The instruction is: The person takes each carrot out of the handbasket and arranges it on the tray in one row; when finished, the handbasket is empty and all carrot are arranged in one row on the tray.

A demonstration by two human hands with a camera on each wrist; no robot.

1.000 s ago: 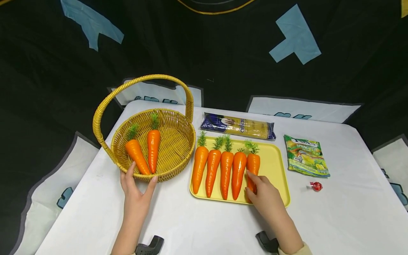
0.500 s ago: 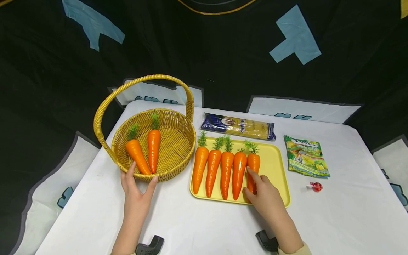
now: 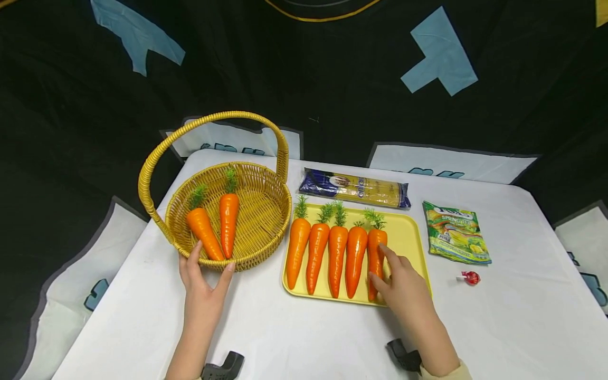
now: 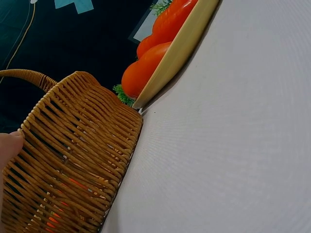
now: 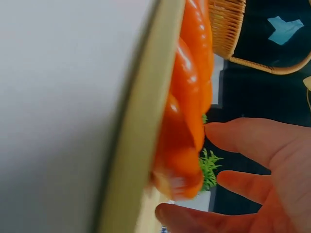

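Note:
My left hand [image 3: 201, 293] rests at the front of a round wicker basket [image 3: 261, 256], fingers spread along its rim. In the left wrist view its thumb [image 4: 10, 145] touches the basket rim; the other fingers are out of sight there. Two orange carrots [image 3: 229, 221] with green tops lie inside the basket. Several more carrots [image 3: 337, 253] lie side by side on a yellow tray [image 3: 406, 237]. My right hand [image 3: 406, 287] hovers at the rightmost carrot [image 3: 377, 243], thumb and fingers apart. In the right wrist view, a gap shows between the fingers and this carrot [image 5: 182, 165].
A long blue and yellow packet [image 3: 356, 188] lies behind the tray. To the tray's right are a green sweets bag [image 3: 457, 232] and a red lollipop [image 3: 471, 278]. The basket's tall arched handle [image 3: 157, 153] rises at the left. White cloth [image 3: 304, 338] covers the table.
My right hand has shifted slightly right, and its fingers have come away to the right side of the rightmost carrot. The left hand, basket and carrots have stayed in place.

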